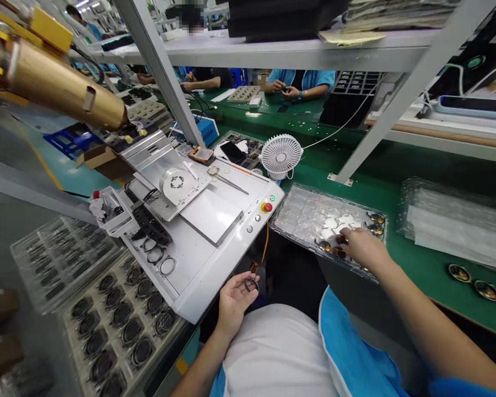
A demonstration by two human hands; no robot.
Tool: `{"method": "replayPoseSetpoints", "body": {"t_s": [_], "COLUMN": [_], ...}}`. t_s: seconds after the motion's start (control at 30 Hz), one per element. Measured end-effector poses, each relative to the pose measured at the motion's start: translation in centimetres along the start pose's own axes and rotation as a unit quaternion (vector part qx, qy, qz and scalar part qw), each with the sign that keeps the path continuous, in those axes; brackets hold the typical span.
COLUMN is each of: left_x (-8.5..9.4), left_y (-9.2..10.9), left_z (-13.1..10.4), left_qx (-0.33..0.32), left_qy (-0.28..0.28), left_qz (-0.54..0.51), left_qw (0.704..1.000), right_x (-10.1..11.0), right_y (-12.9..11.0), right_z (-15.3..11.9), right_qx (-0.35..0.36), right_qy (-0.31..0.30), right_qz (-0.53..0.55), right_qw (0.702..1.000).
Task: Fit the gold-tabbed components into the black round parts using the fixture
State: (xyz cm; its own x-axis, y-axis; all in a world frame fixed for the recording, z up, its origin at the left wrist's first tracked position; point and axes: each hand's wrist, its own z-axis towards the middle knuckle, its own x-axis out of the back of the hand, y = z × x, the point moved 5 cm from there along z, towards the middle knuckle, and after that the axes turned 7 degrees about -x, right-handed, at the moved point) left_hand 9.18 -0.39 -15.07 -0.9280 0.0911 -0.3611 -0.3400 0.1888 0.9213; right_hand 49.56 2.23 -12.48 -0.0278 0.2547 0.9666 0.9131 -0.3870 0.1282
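My left hand (236,300) is closed on a small dark ring-shaped part (251,284) in front of my body. To the right, my right hand (361,245) reaches over a clear plastic tray (306,212), its fingertips down at a dark and amber round part (339,252); whether they grip it is hard to tell. Similar round parts (375,223) lie in the tray's right end. Between my hands and the fan stands a white machine (231,220) with a round metal fixture (177,184), a red button (267,207) and loose metal rings (167,266) on its top.
A tray of dark round parts (122,314) stands at the lower left. A white fan (281,157) sits behind the clear tray. Above the machine's left side hangs a gold cylinder (66,85). Metal posts (405,94) hold a shelf. People work across the green bench.
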Motion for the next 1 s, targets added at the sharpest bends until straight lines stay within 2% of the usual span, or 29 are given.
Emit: {"method": "replayPoseSetpoints", "body": {"t_s": [0.2,0.33,0.43,0.53,0.63,0.67,0.77,0.83,0.9,1.0], "left_x": [-0.8,-0.5,-0.3,-0.5,-1.5,-2.0,-3.7,-4.5,-4.7,-4.0], "left_y": [0.3,0.2,0.0,0.2,0.9,1.2,2.4,3.5,4.5,5.9], "left_z": [0.0,-0.3,-0.4,-0.4,-0.2,0.0,0.5,0.9,1.1,1.0], "left_qx": [-0.007,-0.013,-0.004,0.016,0.039,0.046,0.053,0.054,0.059,0.063], "left_qy": [-0.040,-0.041,-0.034,-0.039,-0.068,-0.084,-0.142,-0.175,-0.201,-0.208], "left_qz": [0.010,-0.011,-0.030,-0.034,-0.039,-0.045,-0.068,-0.081,-0.086,-0.070], "left_qw": [0.999,0.999,0.999,0.999,0.996,0.994,0.986,0.980,0.974,0.974], "right_x": [-0.7,-1.1,-1.5,-1.1,0.8,1.7,5.2,7.4,8.9,10.0], "right_y": [-0.4,0.3,1.4,1.2,-1.9,-3.6,-9.5,-13.1,-15.7,-18.3], "right_z": [-0.5,-0.6,-0.1,0.3,-0.7,-1.4,-4.5,-6.7,-8.4,-9.7], "right_qx": [0.064,0.087,0.058,0.028,0.080,0.118,0.255,0.348,0.422,0.485], "right_qy": [0.007,0.059,0.111,0.127,0.104,0.084,0.026,0.013,0.011,0.011], "right_qz": [-0.023,-0.014,0.068,0.195,0.330,0.384,0.519,0.547,0.546,0.518], "right_qw": [0.998,0.994,0.990,0.972,0.935,0.912,0.816,0.761,0.724,0.705]}}
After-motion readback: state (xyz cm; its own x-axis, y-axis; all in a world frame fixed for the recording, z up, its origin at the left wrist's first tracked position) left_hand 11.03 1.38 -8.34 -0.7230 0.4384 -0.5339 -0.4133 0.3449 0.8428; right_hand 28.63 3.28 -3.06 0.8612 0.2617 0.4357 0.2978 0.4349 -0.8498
